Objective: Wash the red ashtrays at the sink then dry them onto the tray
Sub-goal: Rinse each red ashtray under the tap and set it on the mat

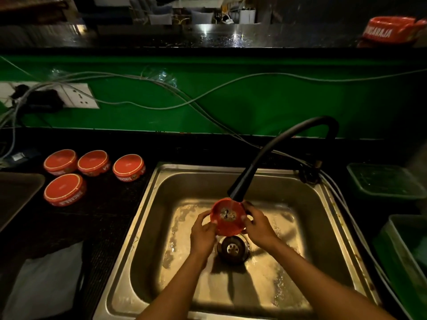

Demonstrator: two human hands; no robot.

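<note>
I'm looking down into a square stainless-steel sink (147, 227) w/ both hands over the basin. Between them sits one round red ashtray (227, 217), tilted toward me so its open inside shows, right under the head of the black curved flexible faucet (235, 192) — water is hitting its centre and splashing white. My left hand (202, 234) grips the ashtray's left rim, fingers curled round the edge; my right hand (260, 226) grips the right rim the same way, fingers wrapped behind it, thumb side toward me. The ashtray hangs above the round metal drain strainer (233, 249), not touching the basin floor, which is wet and glinting. On the dark countertop (111, 215) to the left of the sink, four more red ashtrays (61, 161) lie upside down, bases up — three in a row at the back, one nearer me, close together, well apart from the sink rim. A dark flat tray (18, 192) lies at the far left edge, just beside that group. A pale cloth (46, 285) lies lower left. Another red ashtray w/ white lettering (390, 30) sits on the upper ledge, top right. Green plastic bins (402, 257) stand right of the sink; grey cables (208, 93) trail across the green wall (300, 100).
</note>
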